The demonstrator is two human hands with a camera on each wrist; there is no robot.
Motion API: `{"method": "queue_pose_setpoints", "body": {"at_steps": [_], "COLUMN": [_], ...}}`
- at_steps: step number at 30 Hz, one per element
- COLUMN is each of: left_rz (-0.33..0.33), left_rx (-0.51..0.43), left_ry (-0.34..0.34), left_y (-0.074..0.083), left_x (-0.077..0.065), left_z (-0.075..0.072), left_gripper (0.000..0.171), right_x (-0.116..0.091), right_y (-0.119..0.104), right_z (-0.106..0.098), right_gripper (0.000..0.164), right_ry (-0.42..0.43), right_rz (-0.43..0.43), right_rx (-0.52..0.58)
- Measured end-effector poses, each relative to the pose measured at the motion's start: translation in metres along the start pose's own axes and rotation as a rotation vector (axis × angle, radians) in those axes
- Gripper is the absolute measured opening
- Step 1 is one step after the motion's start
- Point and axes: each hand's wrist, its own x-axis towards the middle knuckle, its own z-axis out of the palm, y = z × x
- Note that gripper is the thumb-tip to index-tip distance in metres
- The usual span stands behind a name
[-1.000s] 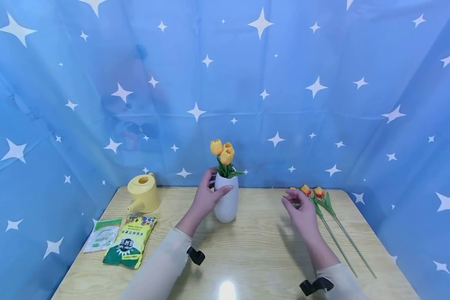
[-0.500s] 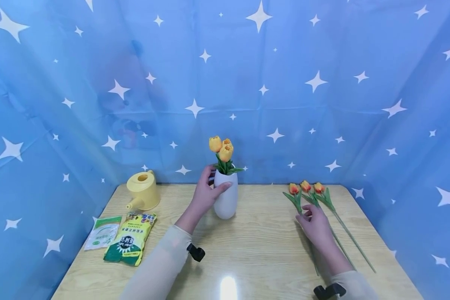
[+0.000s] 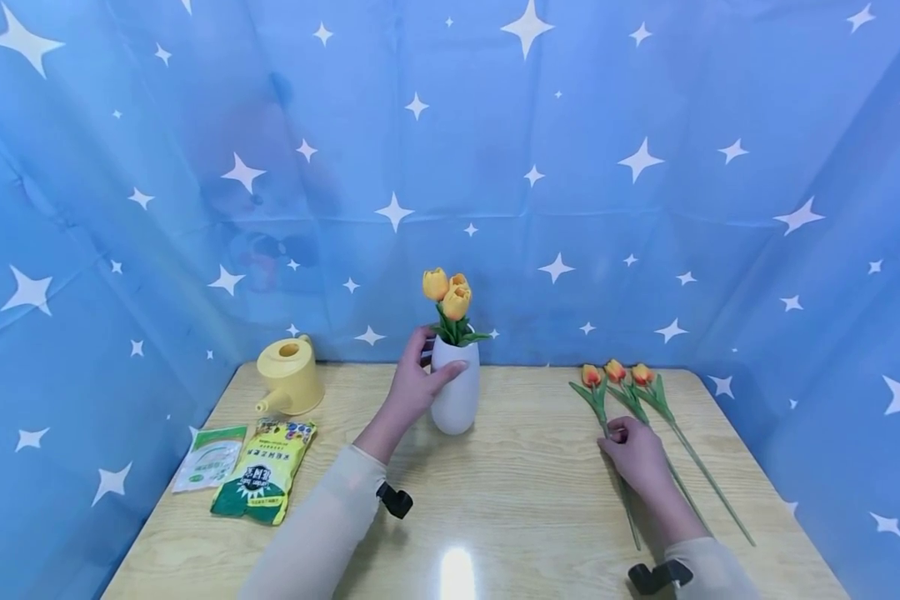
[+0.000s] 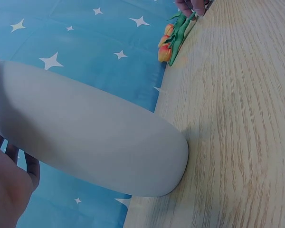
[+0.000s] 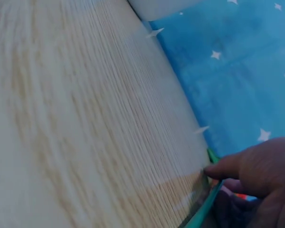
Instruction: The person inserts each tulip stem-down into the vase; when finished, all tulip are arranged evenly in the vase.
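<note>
A white vase [image 3: 456,400] stands at the back middle of the wooden table, with several yellow tulips [image 3: 456,302] in its mouth. My left hand [image 3: 411,387] grips the vase near its top, thumb across the front and fingers behind. At the right, three orange-red tulips lie side by side with their heads toward the back edge. My right hand [image 3: 639,457] pinches the stem of the leftmost tulip [image 3: 591,377] just below its leaves. In the right wrist view, the thumb and fingers meet at the green stem [image 5: 204,209]. Part of the middle tulip [image 3: 616,372] is hidden under this hand.
On the left stands a yellow watering can [image 3: 292,383], its spout toward the front. Before it lie a yellow-green printed bag [image 3: 264,471] and a white-green packet [image 3: 208,460], partly overlapping. A blue star-patterned curtain [image 3: 495,167] hangs behind the table [image 3: 525,492].
My right hand has come down from above the tulip heads to the leftmost stem and pinches it. The left hand has stayed on the vase. The head view has shifted slightly.
</note>
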Motion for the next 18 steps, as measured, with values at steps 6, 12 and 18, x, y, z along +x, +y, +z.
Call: {"method": "queue_pose_setpoints", "body": {"at_steps": [6,12,18], "left_rz": [-0.008,-0.012,-0.014], "left_rx": [0.010,0.015,0.018], "left_ry": [0.003,0.001,0.003], "left_y": [-0.0002,0.0003,0.0003], "left_x": [0.0001,-0.0002,0.0000], "left_z": [0.0002,0.0003,0.0003], "left_gripper": [0.068,0.069,0.072], "right_x": [0.0015,0.0037,0.0049], "right_y": [-0.0001,-0.0017,0.0003], "right_z": [-0.0020,-0.0035,-0.0070], "right_gripper": [0.034,0.036,0.033], "right_ry": [-0.019,-0.027,-0.040], "right_rz": [0.035,0.072,0.058], "right_rx": [0.017,0.027,0.073]}}
